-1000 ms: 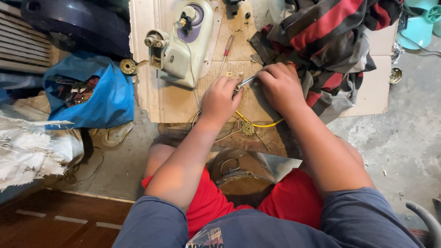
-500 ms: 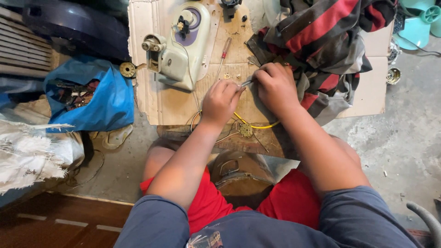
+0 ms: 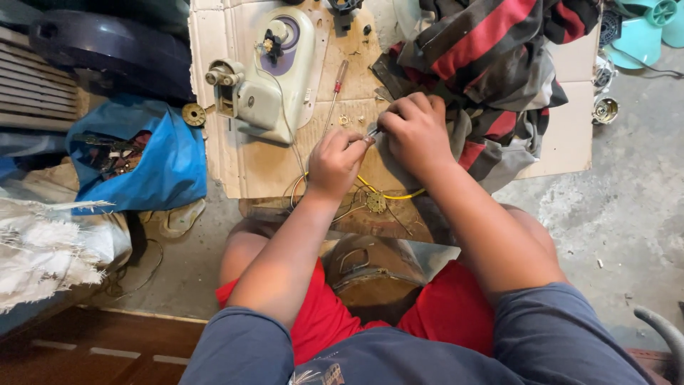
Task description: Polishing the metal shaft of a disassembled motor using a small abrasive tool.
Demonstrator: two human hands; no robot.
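Pinching a thin metal tool, left hand and right hand meet over scuffed cardboard.

Between the left hand and the right hand sits a small metal piece, too tiny and too covered by fingers to identify. Taking the pale green fan motor housing as landmark: above it, a dark part is cut by the top edge. Far right of it, the teal fan blade runs off the corner, and the striped cloth hides the cardboard beneath. Left of it, the blue bag holds dark contents that cannot be made out. Below it, the yellow wire disappears under the right wrist.
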